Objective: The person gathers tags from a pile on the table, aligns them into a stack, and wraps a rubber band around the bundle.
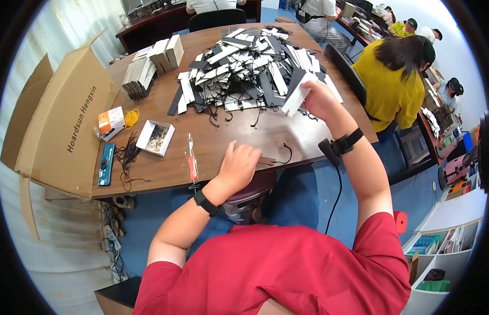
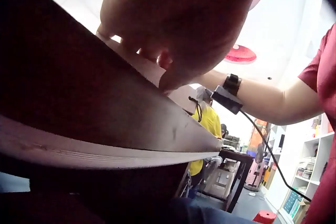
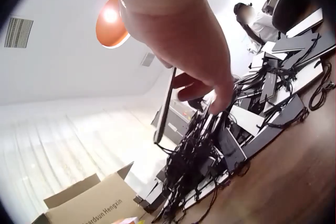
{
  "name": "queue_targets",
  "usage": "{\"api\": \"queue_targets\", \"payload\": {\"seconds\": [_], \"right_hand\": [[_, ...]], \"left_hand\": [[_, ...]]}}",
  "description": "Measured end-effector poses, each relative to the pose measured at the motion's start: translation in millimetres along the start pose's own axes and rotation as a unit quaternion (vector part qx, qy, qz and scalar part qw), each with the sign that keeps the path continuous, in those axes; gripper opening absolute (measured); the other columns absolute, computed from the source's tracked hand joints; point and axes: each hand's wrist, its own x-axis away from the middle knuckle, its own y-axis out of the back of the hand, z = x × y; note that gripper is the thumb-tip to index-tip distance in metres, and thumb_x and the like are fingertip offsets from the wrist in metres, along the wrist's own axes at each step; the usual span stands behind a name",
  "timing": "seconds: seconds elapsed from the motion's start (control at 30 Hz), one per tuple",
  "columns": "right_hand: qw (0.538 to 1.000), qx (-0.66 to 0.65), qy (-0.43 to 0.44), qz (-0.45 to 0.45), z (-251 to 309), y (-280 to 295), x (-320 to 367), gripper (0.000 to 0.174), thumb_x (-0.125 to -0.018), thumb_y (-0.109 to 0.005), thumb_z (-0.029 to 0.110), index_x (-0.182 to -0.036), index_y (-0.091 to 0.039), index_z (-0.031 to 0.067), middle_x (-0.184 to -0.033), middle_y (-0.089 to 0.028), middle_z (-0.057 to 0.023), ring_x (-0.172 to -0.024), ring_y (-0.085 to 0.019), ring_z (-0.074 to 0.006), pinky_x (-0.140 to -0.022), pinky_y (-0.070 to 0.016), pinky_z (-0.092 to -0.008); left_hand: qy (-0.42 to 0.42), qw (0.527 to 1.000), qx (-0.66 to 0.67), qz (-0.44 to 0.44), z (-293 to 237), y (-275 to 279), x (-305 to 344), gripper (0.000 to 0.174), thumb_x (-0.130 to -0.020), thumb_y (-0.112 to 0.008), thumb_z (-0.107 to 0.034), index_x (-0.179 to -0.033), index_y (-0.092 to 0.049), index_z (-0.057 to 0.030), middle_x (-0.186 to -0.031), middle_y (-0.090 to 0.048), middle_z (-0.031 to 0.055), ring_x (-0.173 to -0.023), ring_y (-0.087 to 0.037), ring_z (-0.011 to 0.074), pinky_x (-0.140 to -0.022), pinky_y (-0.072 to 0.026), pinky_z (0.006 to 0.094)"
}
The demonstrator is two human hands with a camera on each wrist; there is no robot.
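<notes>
White on its visible face, a flat strip (image 1: pixel 297 97) is pinched between the thumb and fingers of the right hand (image 1: pixel 319 100), raised over the near right part of the pile (image 1: pixel 239 68); the right wrist view shows the strip nearly edge-on, its upper end hidden behind that hand. The left hand (image 1: pixel 240 163) is low at the near edge of the wooden table (image 1: pixel 168 170), its back to the head camera, and a brownish-looking piece (image 1: pixel 266 160) pokes out beside it with a black cord (image 1: pixel 289 153) curving away. How much of that piece lies beneath the palm is hidden, and the left wrist view is so dark that I cannot tell whether the fingers grip it or merely rest on it. Within the pile, black and white strips overlap so thickly, tangled in dark cords, that single pieces are hard to separate. Small contents of the open white tray (image 1: pixel 144 137) are too fine to identify, and the print on the red packet (image 1: pixel 192 167) is unreadable. "Hoardsun Hengxin" is legible on the cardboard box (image 1: pixel 76 115) in the head view, but the right wrist view cuts off its beginning.
</notes>
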Motion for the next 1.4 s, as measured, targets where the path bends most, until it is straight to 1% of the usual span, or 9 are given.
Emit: {"api": "queue_targets", "payload": {"seconds": [0.13,0.27,0.37,0.63,0.9,1.03,1.13,1.2,1.4], "right_hand": [[0.845,0.505,0.140,0.105,-8.2,-31.9,6.2,0.024,-0.083,-0.056,0.009,-0.107,-0.057,0.0031,-0.089,-0.065,-0.0085,-0.081,-0.064,-0.0158,-0.070,-0.0519,-0.0353],[0.601,0.753,0.189,0.190,-58.6,-66.1,17.0,0.032,-0.079,-0.062,0.012,-0.109,-0.067,0.0072,-0.097,-0.069,-0.0192,-0.091,-0.066,-0.0385,-0.075,-0.0521,-0.0460],[0.607,0.728,0.049,0.314,-77.9,-76.6,13.7,0.028,-0.085,-0.059,0.013,-0.112,-0.064,0.0065,-0.093,-0.069,-0.0193,-0.088,-0.066,-0.0376,-0.078,-0.0515,-0.0437],[0.847,0.376,-0.093,0.363,-105.2,-12.9,-2.4,0.050,-0.086,-0.049,0.001,-0.135,-0.055,0.0016,-0.119,-0.066,-0.0147,-0.111,-0.059,-0.0214,-0.096,-0.0461,-0.0345],[0.666,0.687,-0.138,0.258,-46.3,-6.9,41.9,0.025,-0.090,-0.060,0.014,-0.110,-0.063,0.0002,-0.087,-0.070,-0.0148,-0.075,-0.070,-0.0248,-0.069,-0.0541,-0.0352],[0.405,0.908,-0.040,0.100,-27.5,20.1,51.7,0.021,-0.083,-0.066,0.021,-0.098,-0.069,0.0073,-0.094,-0.070,-0.0160,-0.088,-0.068,-0.0339,-0.077,-0.0541,-0.0432],[0.582,0.792,0.182,-0.024,-40.9,13.3,59.0,0.017,-0.081,-0.068,0.021,-0.092,-0.069,0.0075,-0.094,-0.068,-0.0139,-0.094,-0.065,-0.0333,-0.080,-0.0527,-0.0447],[0.653,0.708,0.259,0.068,-68.2,2.9,68.3,0.023,-0.078,-0.073,0.027,-0.087,-0.067,0.0071,-0.093,-0.064,-0.0139,-0.095,-0.061,-0.0341,-0.084,-0.0501,-0.0449],[0.538,0.780,0.302,0.102,-110.3,22.0,76.2,0.017,-0.079,-0.065,0.019,-0.092,-0.064,0.0077,-0.105,-0.060,-0.0107,-0.100,-0.057,-0.0306,-0.084,-0.0482,-0.0403]], "left_hand": [[-0.024,0.998,0.006,-0.054,-3.1,0.3,2.8,0.025,-0.078,-0.062,-0.003,-0.103,-0.063,-0.0058,-0.096,-0.059,0.0098,-0.097,-0.057,0.0304,-0.093,-0.0419,0.0473],[-0.041,0.995,0.018,-0.084,-0.9,-0.4,-1.5,0.020,-0.076,-0.063,-0.003,-0.095,-0.067,-0.0051,-0.099,-0.058,0.0104,-0.094,-0.056,0.0308,-0.083,-0.0442,0.0424],[-0.035,0.992,0.017,-0.123,-3.7,9.0,-2.4,0.021,-0.075,-0.065,-0.004,-0.096,-0.067,-0.0065,-0.106,-0.058,0.0110,-0.100,-0.055,0.0314,-0.088,-0.0439,0.0441],[-0.011,0.995,-0.026,-0.099,0.3,4.6,-4.9,0.020,-0.074,-0.067,-0.005,-0.093,-0.067,-0.0095,-0.112,-0.058,0.0088,-0.108,-0.052,0.0313,-0.096,-0.0391,0.0508],[0.011,0.996,-0.011,-0.085,10.9,2.2,-4.5,0.015,-0.077,-0.067,-0.008,-0.092,-0.066,-0.0103,-0.101,-0.060,0.0069,-0.099,-0.054,0.0299,-0.088,-0.0409,0.0443],[0.025,0.996,-0.025,-0.085,12.7,2.0,-7.3,0.013,-0.080,-0.067,-0.008,-0.093,-0.066,-0.0093,-0.100,-0.060,0.0076,-0.098,-0.054,0.0295,-0.087,-0.0414,0.0430],[0.056,0.996,-0.021,-0.066,5.6,5.4,-7.3,0.013,-0.081,-0.066,-0.008,-0.094,-0.066,-0.0092,-0.098,-0.059,0.0084,-0.098,-0.054,0.0297,-0.087,-0.0415,0.0429],[0.060,0.995,-0.021,-0.079,3.6,3.3,-8.3,0.014,-0.081,-0.066,-0.008,-0.095,-0.066,-0.0102,-0.097,-0.057,0.0092,-0.097,-0.054,0.0304,-0.086,-0.0417,0.0429],[0.057,0.994,-0.047,-0.076,11.4,1.2,-3.8,0.021,-0.078,-0.067,-0.009,-0.098,-0.068,-0.0123,-0.098,-0.057,0.0112,-0.095,-0.054,0.0315,-0.084,-0.0419,0.0445]]}}
